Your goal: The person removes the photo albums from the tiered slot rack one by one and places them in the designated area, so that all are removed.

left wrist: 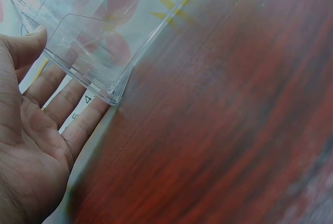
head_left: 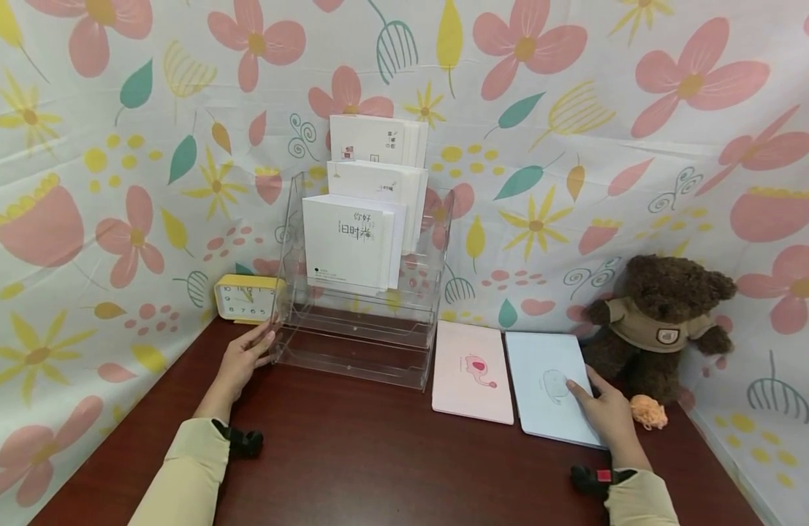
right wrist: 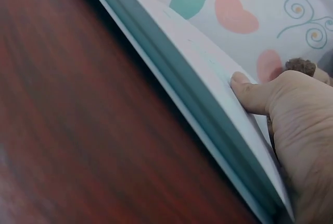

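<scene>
A clear tiered rack (head_left: 351, 365) stands against the patterned cloth, with white square books (head_left: 345, 245) on its tiers. My left hand (head_left: 242, 358) touches the rack's left side. In the left wrist view its thumb lies near the front edge, and fairly straight fingers (left wrist: 86, 122) reach along the outer side. A light blue notebook (head_left: 538, 358) lies flat right of a pink notebook (head_left: 466, 351) with an elephant picture. My right hand (head_left: 604, 409) grips the blue notebook's right edge, thumb on the cover. The other fingers are mostly hidden in the right wrist view.
Left of the rack sits a yellow alarm clock (head_left: 248, 299), close to the left fingers. A brown teddy bear (head_left: 663, 321) sits behind the right hand, with a small orange ball (head_left: 649, 412) beside it. Everything stands on a dark red-brown table (head_left: 391, 467).
</scene>
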A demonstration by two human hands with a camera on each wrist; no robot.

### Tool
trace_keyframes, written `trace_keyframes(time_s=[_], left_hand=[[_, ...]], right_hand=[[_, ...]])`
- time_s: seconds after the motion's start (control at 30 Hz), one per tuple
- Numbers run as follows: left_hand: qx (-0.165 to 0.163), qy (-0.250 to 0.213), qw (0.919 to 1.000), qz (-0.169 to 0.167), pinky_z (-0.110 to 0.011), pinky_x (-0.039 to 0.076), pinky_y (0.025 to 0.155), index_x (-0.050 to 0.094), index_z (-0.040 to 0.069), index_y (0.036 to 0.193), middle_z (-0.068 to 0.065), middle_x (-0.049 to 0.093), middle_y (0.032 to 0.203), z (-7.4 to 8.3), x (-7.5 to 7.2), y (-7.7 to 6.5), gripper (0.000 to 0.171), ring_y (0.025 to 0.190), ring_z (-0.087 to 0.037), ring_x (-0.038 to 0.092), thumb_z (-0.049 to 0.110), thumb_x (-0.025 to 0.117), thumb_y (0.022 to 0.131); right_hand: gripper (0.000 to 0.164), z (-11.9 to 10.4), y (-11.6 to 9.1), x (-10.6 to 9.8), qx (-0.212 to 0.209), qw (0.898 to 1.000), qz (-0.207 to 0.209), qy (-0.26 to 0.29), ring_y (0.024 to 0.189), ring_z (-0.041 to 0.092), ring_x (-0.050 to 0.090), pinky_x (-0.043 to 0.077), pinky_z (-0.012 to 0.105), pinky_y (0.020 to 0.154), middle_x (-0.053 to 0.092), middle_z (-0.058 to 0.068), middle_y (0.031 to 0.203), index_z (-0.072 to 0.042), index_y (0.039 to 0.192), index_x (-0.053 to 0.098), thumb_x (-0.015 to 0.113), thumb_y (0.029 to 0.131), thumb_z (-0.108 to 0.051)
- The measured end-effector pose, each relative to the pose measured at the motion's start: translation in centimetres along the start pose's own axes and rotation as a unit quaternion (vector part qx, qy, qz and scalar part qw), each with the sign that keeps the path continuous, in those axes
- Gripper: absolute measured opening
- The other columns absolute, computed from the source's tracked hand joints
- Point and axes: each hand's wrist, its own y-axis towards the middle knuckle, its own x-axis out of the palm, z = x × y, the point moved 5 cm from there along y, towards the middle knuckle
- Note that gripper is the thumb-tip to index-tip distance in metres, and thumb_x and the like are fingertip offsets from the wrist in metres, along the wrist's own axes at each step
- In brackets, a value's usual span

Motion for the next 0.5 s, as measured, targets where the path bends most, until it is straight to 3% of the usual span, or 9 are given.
trace_keyframes(time_s=[0.2,0.37,0.5], left_hand=[[-0.016,0.011,0.9998,-0.001,-0.04,0.051,0.101,0.031,0.016,0.159,-0.011,0.033,0.16,-0.08,-0.03,0.02,0.069,0.139,-0.027,0.044,0.045,0.057,0.102],[-0.017,0.015,0.9997,0.001,-0.041,0.052,0.101,0.03,0.015,0.159,-0.012,0.032,0.161,-0.24,-0.19,-0.16,0.069,0.14,-0.031,0.042,0.045,0.056,0.102],[-0.011,0.008,0.9999,0.001,-0.046,0.05,0.103,0.031,0.014,0.159,-0.013,0.032,0.16,-0.11,0.02,0.03,0.069,0.141,-0.033,0.04,0.044,0.057,0.102]], right_hand=[[0.086,-0.06,-0.02,0.3,0.015,0.999,-0.031,-0.011,0.139,0.055,0.028,0.026,0.07,0.109,0.03,0.035,0.153,0.001,0.158,0.025,0.051,0.1,-0.058],[0.088,-0.19,-0.19,0.78,0.035,0.998,-0.057,-0.011,0.141,0.055,0.023,0.024,0.07,0.111,0.025,0.035,0.155,0.0,0.159,0.02,0.048,0.101,-0.06],[0.084,-0.56,0.02,0.36,0.02,0.999,-0.038,-0.025,0.139,0.056,0.028,0.026,0.07,0.11,0.029,0.037,0.153,0.004,0.157,0.025,0.05,0.102,-0.054]])
